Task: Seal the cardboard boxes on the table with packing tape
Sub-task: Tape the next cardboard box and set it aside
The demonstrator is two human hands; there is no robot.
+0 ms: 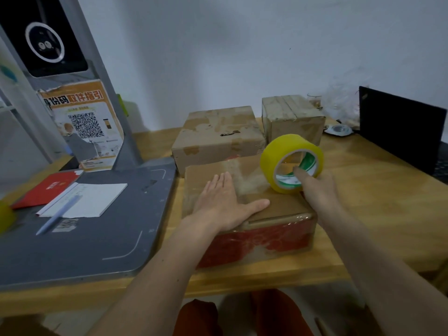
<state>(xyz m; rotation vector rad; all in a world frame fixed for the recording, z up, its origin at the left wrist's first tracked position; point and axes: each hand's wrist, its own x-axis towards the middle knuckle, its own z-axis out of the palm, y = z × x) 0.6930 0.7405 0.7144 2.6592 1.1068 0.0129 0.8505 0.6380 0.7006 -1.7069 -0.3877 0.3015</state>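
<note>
Three cardboard boxes sit on the wooden desk (363, 190): the nearest box (274, 214), a middle box (218, 134) and a far box (291, 115). There is one yellow tape roll (291, 151), one red booklet (46, 190), one white notepad (89, 200), one pen (59, 214), one QR-code poster (84, 127) and one black laptop (400, 127). Two hands show, left hand (225, 202) and right hand (315, 187).

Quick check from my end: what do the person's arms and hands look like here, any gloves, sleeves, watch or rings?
Both arms are bare from the bottom of the frame to the fingertips, with no sleeves in view. The left hand and right hand wear no gloves. No watch, bracelet or ring shows on either wrist or on the visible fingers.
</note>
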